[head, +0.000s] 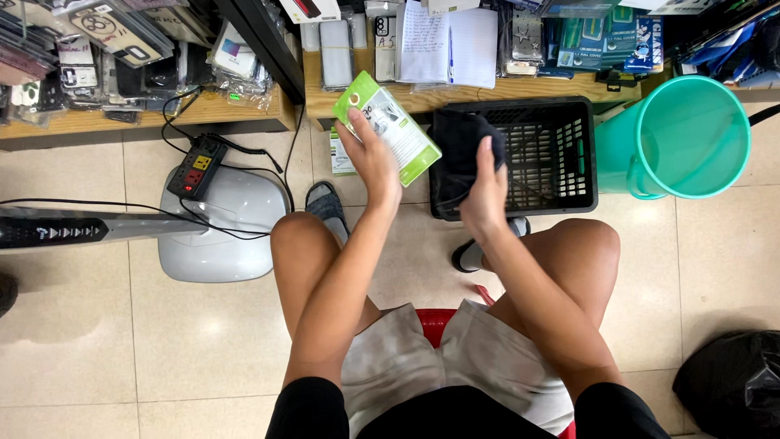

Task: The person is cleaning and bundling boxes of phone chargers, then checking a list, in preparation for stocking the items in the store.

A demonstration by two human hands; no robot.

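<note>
My left hand [370, 159] holds a flat green and white packet [388, 124] up in front of the low wooden shelf. My right hand [485, 191] grips a dark cloth [459, 149], bunched at the left rim of a black plastic basket [561, 150] on the tiled floor. Both hands sit close together above my bare knees. I am seated on a red stool [436, 319], with sandalled feet on the floor below the hands.
A teal plastic bucket [686, 138] lies tilted right of the basket. The white base of a standing fan [218, 228] and a black power strip [196, 167] with cables lie at left. Shelves [203, 110] hold several packaged phone accessories. A black bag [735, 382] sits bottom right.
</note>
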